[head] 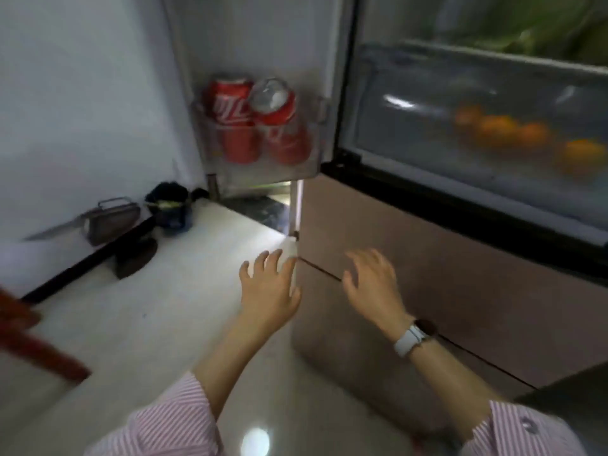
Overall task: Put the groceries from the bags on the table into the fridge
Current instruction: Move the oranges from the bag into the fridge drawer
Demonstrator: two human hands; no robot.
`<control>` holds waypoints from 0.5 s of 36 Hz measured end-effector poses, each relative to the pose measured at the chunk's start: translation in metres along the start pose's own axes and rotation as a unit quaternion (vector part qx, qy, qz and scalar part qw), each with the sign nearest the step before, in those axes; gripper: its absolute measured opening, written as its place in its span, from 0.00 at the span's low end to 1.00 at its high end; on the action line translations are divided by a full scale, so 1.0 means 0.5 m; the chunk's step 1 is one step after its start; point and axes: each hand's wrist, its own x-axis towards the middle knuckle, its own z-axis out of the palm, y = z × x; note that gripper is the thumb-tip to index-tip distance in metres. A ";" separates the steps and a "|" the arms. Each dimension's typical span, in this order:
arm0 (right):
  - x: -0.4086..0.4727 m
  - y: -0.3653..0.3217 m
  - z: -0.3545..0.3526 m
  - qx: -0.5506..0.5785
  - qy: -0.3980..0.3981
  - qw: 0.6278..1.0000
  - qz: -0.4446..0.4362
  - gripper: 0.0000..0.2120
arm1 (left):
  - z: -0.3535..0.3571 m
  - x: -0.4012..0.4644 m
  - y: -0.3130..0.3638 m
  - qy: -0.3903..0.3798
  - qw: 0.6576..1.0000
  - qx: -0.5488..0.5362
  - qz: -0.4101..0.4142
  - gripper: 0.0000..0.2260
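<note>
A: Where do the hands stand?

B: Both are empty. The left hand (268,287) and the right hand (371,281) reach forward with fingers spread and relaxed, holding nothing, low in front of the fridge (411,258), near the seam between its lower panels.

A: And the groceries?

B: Two red cans (260,120) sit in the door shelf (263,166) on the far left, the right one tilted against the other. Oranges (513,133) lie in the clear drawer (493,93) on the far right, with something green and blurred above. No bags or desk in view, so I judge more may be waiting behind the person.

A: What could go wrong?

B: The tilted can looks unsteady; a hard swing of the door might tip it further or rattle it out. Also, the hands are close to the door's lower edge and the panel seam, so shutting quickly could catch a finger. And the clutter on the floor (164,307) at the left, a dustpan (112,218) and dark items by the wall, could trip someone turning back.
</note>
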 end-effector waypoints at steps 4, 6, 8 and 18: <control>-0.021 -0.141 0.151 0.023 -0.095 0.993 -0.060 0.17 | -0.010 -0.125 -0.209 -0.056 0.990 0.034 -0.126 0.19; -0.027 -0.238 0.217 0.027 -0.128 0.986 -0.102 0.17 | -0.033 -0.197 -0.316 -0.058 0.980 0.047 -0.187 0.18; -0.032 -0.350 0.281 0.036 -0.155 0.977 -0.140 0.16 | -0.069 -0.271 -0.424 -0.061 0.963 0.052 -0.256 0.19; -0.067 -0.900 0.513 0.104 -0.241 0.907 -0.331 0.15 | -0.305 -0.555 -0.851 -0.026 0.874 0.099 -0.474 0.17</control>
